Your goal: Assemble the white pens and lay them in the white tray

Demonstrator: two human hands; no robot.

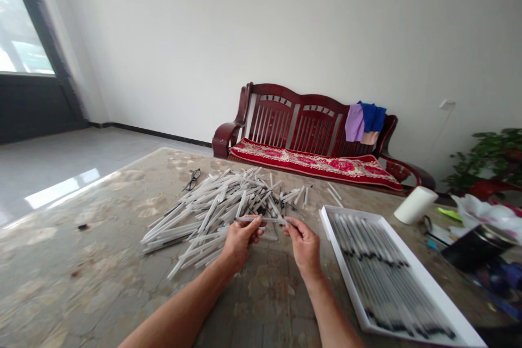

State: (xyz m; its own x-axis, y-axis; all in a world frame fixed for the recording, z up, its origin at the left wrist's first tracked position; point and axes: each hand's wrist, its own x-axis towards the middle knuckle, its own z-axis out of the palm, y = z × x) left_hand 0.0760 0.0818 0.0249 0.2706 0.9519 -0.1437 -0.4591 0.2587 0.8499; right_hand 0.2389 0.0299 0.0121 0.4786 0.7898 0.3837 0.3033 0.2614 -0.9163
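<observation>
My left hand (241,240) pinches one end of a slim, pale pen (271,220), held level just in front of a heap. At the pen's other end the fingertips of my right hand (302,243) are closed on it. Behind my hands spreads a loose pile of whitish, translucent pen barrels (204,209) with dark pieces among them. To the right of my right hand lies a shallow white box (340,269), where pens (379,272) with black ends are lined up in rows. Fine detail of the held pen is too small to make out.
Black-framed glasses (192,179) lie on the patterned table (81,293) beyond the pile. A white roll (416,205), a black cylindrical container (477,247) and plastic wrapping (485,215) crowd the right side. A red wooden bench (302,119) stands behind the table.
</observation>
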